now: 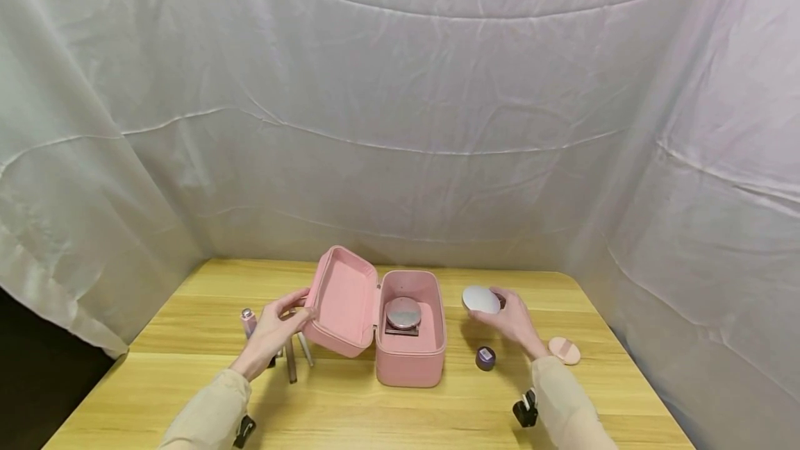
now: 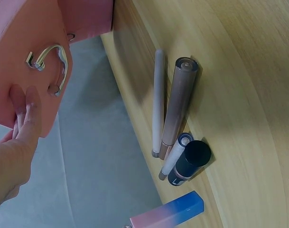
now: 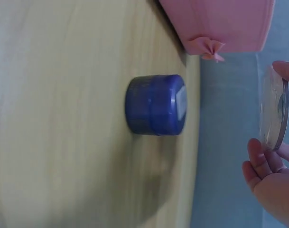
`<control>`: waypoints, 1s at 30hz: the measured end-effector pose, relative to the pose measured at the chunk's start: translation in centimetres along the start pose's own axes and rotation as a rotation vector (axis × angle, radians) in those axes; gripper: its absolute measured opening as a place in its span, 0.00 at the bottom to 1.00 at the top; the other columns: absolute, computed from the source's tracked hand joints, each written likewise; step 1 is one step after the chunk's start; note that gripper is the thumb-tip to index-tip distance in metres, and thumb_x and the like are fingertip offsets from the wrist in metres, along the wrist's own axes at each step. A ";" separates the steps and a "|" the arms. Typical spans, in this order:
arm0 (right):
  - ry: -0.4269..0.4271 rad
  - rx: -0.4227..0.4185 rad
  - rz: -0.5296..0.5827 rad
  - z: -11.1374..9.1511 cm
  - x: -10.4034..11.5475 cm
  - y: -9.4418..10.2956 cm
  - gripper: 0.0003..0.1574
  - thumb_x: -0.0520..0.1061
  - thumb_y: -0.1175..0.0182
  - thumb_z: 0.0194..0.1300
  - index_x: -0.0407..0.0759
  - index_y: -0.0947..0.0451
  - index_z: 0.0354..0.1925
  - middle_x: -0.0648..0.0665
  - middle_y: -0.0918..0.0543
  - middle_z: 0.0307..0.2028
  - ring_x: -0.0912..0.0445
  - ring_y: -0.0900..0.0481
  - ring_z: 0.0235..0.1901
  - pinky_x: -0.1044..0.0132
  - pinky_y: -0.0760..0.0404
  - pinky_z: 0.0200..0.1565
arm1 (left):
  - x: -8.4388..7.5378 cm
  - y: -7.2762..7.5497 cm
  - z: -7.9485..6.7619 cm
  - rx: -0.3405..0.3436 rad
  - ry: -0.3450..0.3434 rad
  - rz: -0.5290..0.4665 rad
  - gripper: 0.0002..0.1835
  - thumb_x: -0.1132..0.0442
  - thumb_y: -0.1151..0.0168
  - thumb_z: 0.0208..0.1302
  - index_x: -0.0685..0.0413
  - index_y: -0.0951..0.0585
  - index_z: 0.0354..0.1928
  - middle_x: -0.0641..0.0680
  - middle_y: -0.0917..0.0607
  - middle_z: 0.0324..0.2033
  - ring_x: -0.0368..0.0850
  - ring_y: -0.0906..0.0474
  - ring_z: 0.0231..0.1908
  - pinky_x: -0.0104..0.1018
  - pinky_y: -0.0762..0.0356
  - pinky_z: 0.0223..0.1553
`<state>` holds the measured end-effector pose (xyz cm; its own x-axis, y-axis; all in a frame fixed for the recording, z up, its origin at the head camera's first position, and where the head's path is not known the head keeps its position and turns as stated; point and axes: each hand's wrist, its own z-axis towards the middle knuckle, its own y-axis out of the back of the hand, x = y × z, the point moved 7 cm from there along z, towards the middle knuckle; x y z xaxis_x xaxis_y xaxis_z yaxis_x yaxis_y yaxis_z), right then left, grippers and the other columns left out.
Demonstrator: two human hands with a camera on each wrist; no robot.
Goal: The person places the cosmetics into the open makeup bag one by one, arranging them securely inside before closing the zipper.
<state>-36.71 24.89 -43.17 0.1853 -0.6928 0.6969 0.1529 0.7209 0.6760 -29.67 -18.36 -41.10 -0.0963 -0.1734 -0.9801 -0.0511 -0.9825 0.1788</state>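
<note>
A pink cosmetic case (image 1: 409, 371) stands with its lid (image 1: 344, 304) swung out to the left. My left hand (image 1: 273, 328) grips the lid's outer edge, thumb near the rim and fingers against the outside, beside the metal handle (image 2: 63, 66). Inside the case lies a round, shiny compact (image 1: 403, 312) on top of a dark-edged flat case (image 1: 401, 331). To the right, above the table, my right hand (image 1: 515, 323) holds a round, silvery-topped compact (image 1: 480, 300) by its edges. A purple-blue jar (image 3: 156, 104) stands on the table near that hand.
Left of the lid lie a thick brown tube (image 2: 180, 104), a slim pale pencil-like stick (image 2: 158, 102), a dark-capped bottle (image 2: 189, 161) and a pink-blue tube (image 2: 170, 211). A powder puff (image 1: 564, 351) lies at the right. Pale curtains (image 1: 400, 123) surround the table.
</note>
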 end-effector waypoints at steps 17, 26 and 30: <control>0.153 0.072 -0.022 0.7 3.6 2.1 0.43 0.49 0.22 0.49 0.28 0.24 0.58 0.29 0.19 0.51 0.39 0.19 0.50 0.61 0.20 0.45 | 0.1 0.0 0.0 0.001 -0.005 0.021 0.31 0.63 0.42 0.72 0.67 0.35 0.73 0.69 0.25 0.62 0.40 0.19 0.51 0.21 0.19 0.49; 0.153 0.125 -0.067 1.2 5.6 2.2 0.47 0.54 0.22 0.49 0.33 0.25 0.61 0.32 0.21 0.53 0.41 0.20 0.51 0.56 0.19 0.49 | 0.1 0.1 0.1 0.013 -0.003 0.011 0.31 0.63 0.42 0.71 0.66 0.35 0.73 0.68 0.25 0.61 0.35 0.19 0.49 0.22 0.19 0.51; 0.173 0.142 -0.079 1.7 6.5 2.1 0.47 0.54 0.22 0.48 0.33 0.24 0.61 0.34 0.20 0.52 0.42 0.20 0.50 0.53 0.19 0.49 | 0.0 0.0 0.0 0.018 -0.009 0.008 0.32 0.63 0.42 0.71 0.67 0.36 0.73 0.69 0.26 0.62 0.39 0.20 0.52 0.22 0.19 0.51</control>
<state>-36.83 21.88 -36.81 0.3434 -0.7244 0.5978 0.0372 0.6464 0.7621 -29.68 -18.40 -41.13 -0.1059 -0.1807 -0.9778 -0.0683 -0.9797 0.1884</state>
